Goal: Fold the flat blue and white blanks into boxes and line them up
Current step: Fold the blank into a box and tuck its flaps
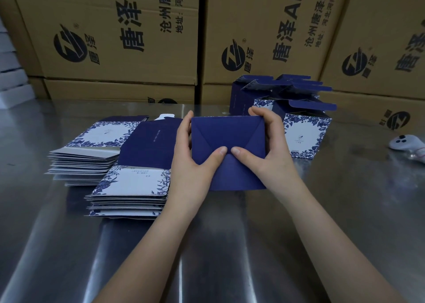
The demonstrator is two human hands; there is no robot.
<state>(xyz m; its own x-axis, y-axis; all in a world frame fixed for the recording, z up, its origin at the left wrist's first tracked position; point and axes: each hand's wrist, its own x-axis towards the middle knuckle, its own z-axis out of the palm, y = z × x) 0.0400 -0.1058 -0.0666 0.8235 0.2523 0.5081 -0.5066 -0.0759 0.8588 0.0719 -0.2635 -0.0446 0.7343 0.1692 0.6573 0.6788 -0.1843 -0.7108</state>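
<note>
Fingers (259, 112) of both hands are curled round one box (227, 132), held just above the tabletop (207, 245) in mid-frame with its dark blue bottom facing the camera. Left hand (190, 162) grips the left side and right hand (271, 148) the right side. Both thumbs press side by side at the centre, where the bottom flaps meet. Neither hand is free. Flaps look overlapped into the crossed pattern, but one lower flap sticks out below, so my read is the bottom is being locked and isn't fully seated yet. Top end of this box is hidden. Progress: several finished boxes (303, 137) stand just behind and right of the hands, top flaps open. They're grouped close together, rows roughly lined up, count unclear because of overlap. Remaining: two thick stacks of flat blanks (128, 187) sit left of the hands, the near stack touching or just beside the left wrist. Judging by that, well under half is done. Also there: a white controller (407, 144) at the right edge, brown cartons (115, 38) stacked behind the tabletop.
</note>
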